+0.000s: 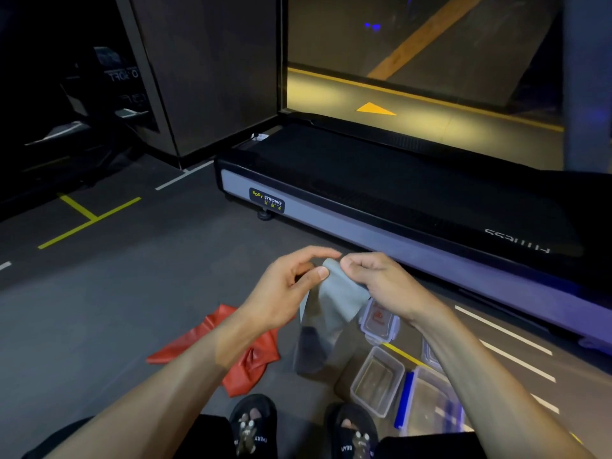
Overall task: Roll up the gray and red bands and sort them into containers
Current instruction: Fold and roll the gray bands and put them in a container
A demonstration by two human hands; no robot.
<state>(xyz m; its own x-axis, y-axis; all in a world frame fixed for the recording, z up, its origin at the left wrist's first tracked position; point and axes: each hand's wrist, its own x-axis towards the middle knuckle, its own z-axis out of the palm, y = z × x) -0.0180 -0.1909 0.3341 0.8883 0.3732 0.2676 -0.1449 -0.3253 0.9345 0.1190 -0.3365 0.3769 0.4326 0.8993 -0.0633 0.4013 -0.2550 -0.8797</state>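
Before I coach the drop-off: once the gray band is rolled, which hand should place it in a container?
Right, probably: the right hand is on the side of the clear containers; the left hand is over the red band.

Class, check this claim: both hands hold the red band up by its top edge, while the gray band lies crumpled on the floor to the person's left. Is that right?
Not quite: the colours are swapped. The head view shows the left hand and right hand pinching the gray band by its top edge, while the red band lies crumpled on the floor to the person's left.
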